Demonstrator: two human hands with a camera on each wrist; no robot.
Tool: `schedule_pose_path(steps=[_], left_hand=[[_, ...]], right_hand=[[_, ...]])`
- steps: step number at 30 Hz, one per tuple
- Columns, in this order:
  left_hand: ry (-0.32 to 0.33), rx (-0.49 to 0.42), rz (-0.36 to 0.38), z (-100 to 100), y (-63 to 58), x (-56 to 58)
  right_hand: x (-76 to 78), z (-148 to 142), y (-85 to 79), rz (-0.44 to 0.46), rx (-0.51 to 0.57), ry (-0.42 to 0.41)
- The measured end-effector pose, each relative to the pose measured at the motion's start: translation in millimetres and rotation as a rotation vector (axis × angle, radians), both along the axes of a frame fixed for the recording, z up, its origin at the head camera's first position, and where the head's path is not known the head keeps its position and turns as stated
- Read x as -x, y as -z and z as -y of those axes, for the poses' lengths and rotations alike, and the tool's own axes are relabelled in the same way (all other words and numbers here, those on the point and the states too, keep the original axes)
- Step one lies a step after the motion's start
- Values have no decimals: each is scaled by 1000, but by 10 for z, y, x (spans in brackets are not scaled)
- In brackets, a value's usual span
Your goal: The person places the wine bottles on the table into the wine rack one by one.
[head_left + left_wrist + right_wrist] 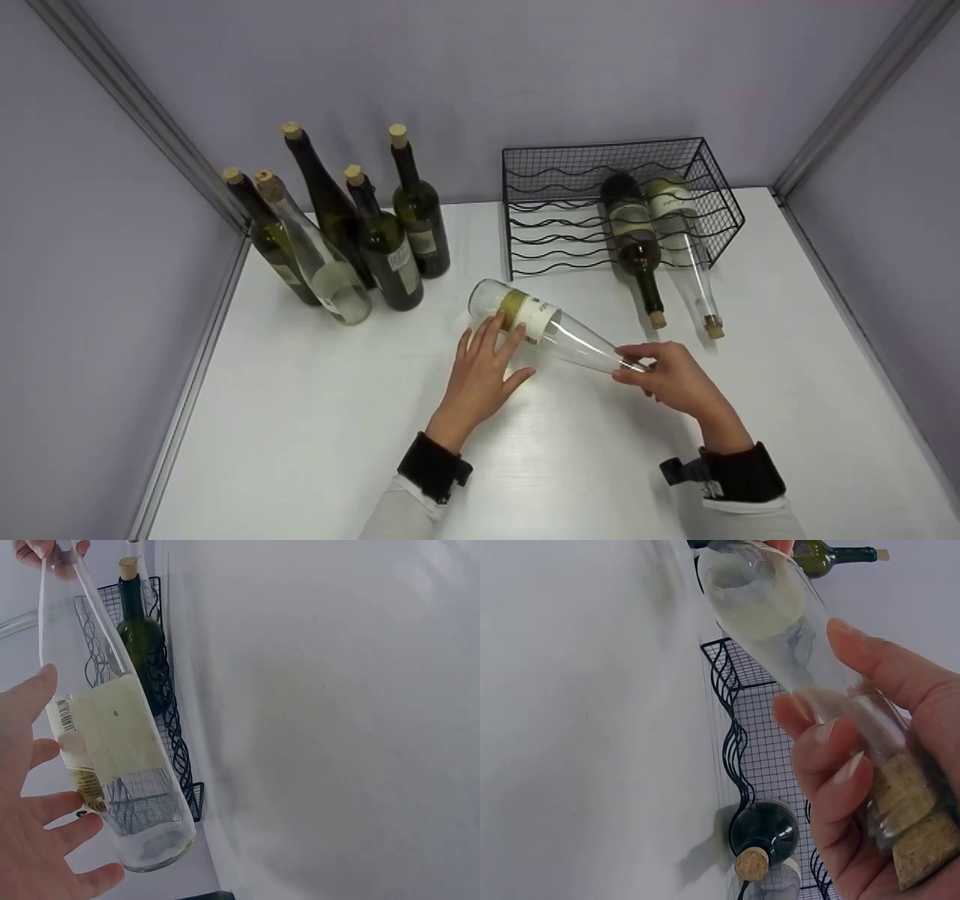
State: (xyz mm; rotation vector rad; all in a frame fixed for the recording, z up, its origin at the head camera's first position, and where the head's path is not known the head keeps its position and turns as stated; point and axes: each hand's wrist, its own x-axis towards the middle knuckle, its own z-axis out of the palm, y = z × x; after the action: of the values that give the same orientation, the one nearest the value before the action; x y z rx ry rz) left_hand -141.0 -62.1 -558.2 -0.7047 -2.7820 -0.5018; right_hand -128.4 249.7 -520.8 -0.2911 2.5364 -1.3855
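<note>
A clear glass wine bottle (577, 337) with a white and yellow label lies tilted across the middle, its base to the left. My right hand (671, 375) grips it round the neck, thumb on one side and curled fingers on the other; the cork (922, 847) shows by the palm in the right wrist view. My left hand (484, 371) has its fingers spread and fairly straight, fingertips at the label near the base. Behind the bottle stands a black wire rack (555, 240), holding a dark green bottle (634, 232) and another clear bottle (686, 240), both corks toward me.
At the back left several corked bottles stand upright, among them a clear bottle (330, 274) and a dark bottle (394, 262) with a pale label. Grey-white walls (465, 67) enclose the white table (300, 435) at the back and sides.
</note>
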Motion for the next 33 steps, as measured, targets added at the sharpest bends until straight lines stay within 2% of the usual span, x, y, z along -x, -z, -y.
schedule_pose_path(steps=[13, 18, 33], left_hand=[[48, 51, 83, -188, 41, 21], [56, 58, 99, -225, 57, 21], [72, 66, 134, -295, 66, 7]], right_hand=[[-61, -242, -50, -35, 27, 86], [-61, -298, -48, -44, 8, 127], [10, -226, 79, -58, 19, 230]])
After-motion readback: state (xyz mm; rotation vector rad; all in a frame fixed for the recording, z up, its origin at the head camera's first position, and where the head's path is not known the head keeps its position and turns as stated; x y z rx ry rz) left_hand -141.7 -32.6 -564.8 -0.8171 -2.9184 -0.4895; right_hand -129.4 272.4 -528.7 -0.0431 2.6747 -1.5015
